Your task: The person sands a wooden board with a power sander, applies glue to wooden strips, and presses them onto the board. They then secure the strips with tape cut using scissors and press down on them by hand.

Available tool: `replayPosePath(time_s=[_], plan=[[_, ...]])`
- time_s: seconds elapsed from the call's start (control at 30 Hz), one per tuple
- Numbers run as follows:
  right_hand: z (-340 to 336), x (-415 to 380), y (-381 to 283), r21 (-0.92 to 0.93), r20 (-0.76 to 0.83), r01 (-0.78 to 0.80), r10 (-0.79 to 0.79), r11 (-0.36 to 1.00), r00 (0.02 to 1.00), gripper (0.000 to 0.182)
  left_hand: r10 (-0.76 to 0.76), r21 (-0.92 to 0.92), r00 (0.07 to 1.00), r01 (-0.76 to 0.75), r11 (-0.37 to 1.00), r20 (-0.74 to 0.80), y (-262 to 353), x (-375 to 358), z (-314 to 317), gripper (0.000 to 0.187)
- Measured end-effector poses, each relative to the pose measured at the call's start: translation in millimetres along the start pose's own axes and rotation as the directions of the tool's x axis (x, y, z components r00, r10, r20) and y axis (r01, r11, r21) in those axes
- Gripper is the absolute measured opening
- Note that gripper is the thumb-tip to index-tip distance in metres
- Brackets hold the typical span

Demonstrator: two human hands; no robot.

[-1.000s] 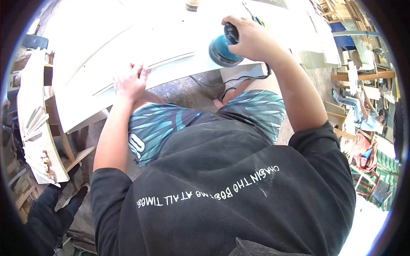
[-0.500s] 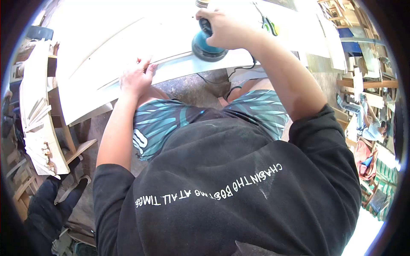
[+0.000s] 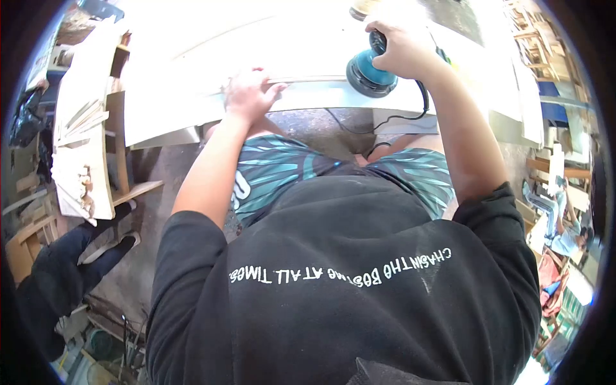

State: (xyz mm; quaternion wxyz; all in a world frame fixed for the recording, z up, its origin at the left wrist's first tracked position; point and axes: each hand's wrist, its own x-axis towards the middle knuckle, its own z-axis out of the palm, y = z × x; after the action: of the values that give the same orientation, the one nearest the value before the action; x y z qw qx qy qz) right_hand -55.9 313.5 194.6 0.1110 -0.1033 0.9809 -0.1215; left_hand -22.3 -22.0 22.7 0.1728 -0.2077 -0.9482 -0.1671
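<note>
Where glare bleaches the flat white tabletop (image 3: 170, 96), outlines are hard to read. Beyond its left edge stands a long pale wooden board (image 3: 72, 151) carrying loose, narrow wooden pieces (image 3: 85, 122). Right of the near-left corner, at the near edge, the bare left hand (image 3: 249, 94) rests with its thumb spread; whether its grip closes on anything, I cannot tell. From beside that thumb, a long, thin, pale strip (image 3: 311, 79) runs along the near edge towards a round-based teal-and-black power sander (image 3: 370, 74), near the middle of that edge. The bare right hand (image 3: 405, 50) has its grip clamped around the sander's top. A thin black cord (image 3: 425, 106) loops from there down past the near edge.

Were the sander to slide left along the strip, its pad could catch the thumb. Too little pressure from the left hand could let the strip creep, and the cord, hanging near the person's legs, could snag and tilt the sander.
</note>
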Motion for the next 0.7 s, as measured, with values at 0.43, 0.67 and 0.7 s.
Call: replayPosePath(time_s=[0.43, 0.67, 0.7], plan=[[-20.0, -91.6, 41.6, 0.120, -0.137, -0.132, 0.148, 0.984, 0.979, 0.067, -0.138, -0.134, 0.987, 0.149, 0.980, 0.088, -44.2, 46.7, 28.7, 0.031], [-17.2, -81.6, 26.2, 0.154, -0.156, -0.080, 0.104, 0.985, 0.982, 0.065, -0.105, -0.030, 0.992, 0.107, 0.994, 0.067, -34.7, 20.0, 3.0, 0.030], [-14.4, -76.8, 24.4, 0.135, -0.161, -0.087, 0.109, 0.987, 0.981, 0.065, -0.125, -0.083, 0.988, 0.133, 0.988, 0.094, -40.0, 14.1, 3.2, 0.030]])
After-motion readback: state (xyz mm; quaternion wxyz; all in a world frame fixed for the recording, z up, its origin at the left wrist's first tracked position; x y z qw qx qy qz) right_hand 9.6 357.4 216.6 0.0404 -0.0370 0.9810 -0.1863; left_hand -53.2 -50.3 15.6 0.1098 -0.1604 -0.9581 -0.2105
